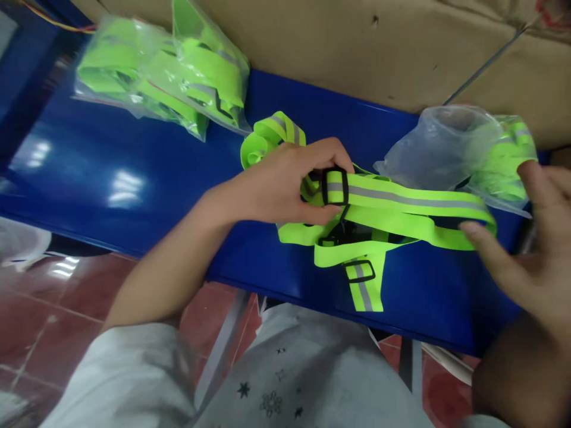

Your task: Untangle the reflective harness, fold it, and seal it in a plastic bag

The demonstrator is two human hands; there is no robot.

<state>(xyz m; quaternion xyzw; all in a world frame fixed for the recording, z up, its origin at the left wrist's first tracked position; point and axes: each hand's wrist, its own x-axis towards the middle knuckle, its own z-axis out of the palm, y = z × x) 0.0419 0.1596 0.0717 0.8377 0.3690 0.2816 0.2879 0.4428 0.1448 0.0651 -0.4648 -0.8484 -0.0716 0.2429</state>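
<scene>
My left hand pinches a black buckle on a neon-yellow reflective strap with a grey stripe down its middle. The strap runs right and folds back in a loop near my right hand. That hand's fingers are spread; its thumb tip is beside or touching the loop, I cannot tell which. Below, more strap lies in layers on the blue table, with a second black buckle near a loose end hanging toward the table's front edge. A coiled part of strap sits behind my left hand.
Clear plastic bags with folded neon straps lie at the back left of the blue table. Another clear bag is at the back right, beside bundled neon straps. A brown cardboard surface rises along the back.
</scene>
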